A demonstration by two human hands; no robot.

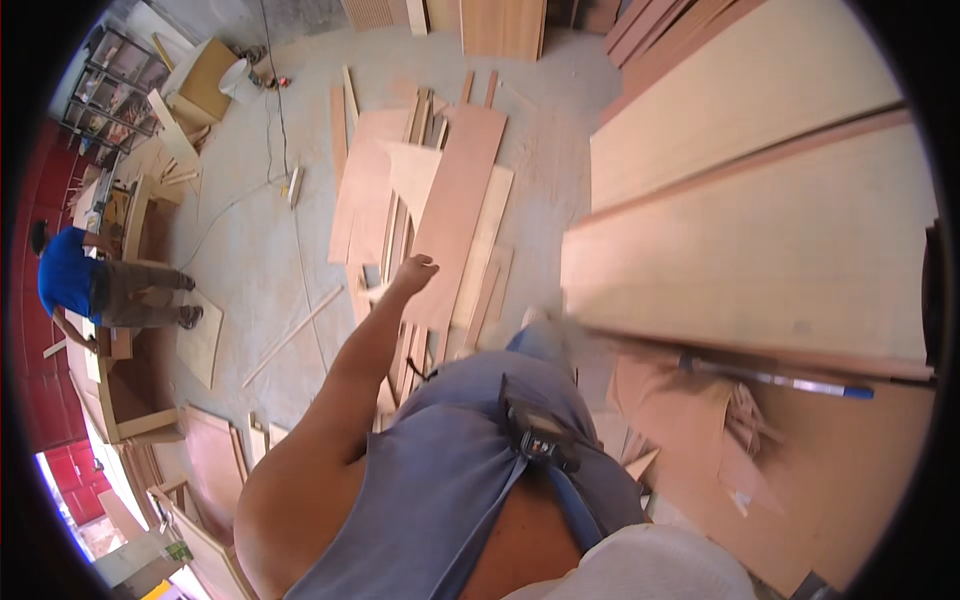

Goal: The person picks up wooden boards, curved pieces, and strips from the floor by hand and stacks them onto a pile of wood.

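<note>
My left arm reaches forward, and my left hand (415,272) hangs in the air over a pile of wood offcuts on the floor. Its fingers are loosely bent and a little apart, with nothing visible in them. Beneath and beyond it lies a long reddish plywood strip (465,190). Beside that strip are a wider plywood sheet (365,190) and a pale, curved-edge offcut (412,172). My right hand and forearm do not show. To my right, a blurred bar with a blue end (780,378) lies along the edge of large panels.
Large stacked panels (740,250) fill the right side. At the left, a person in a blue shirt (70,275) bends over a wooden workbench (140,215). A cable (283,130), a loose wood strip (292,337) and a white bucket (238,80) are on the floor.
</note>
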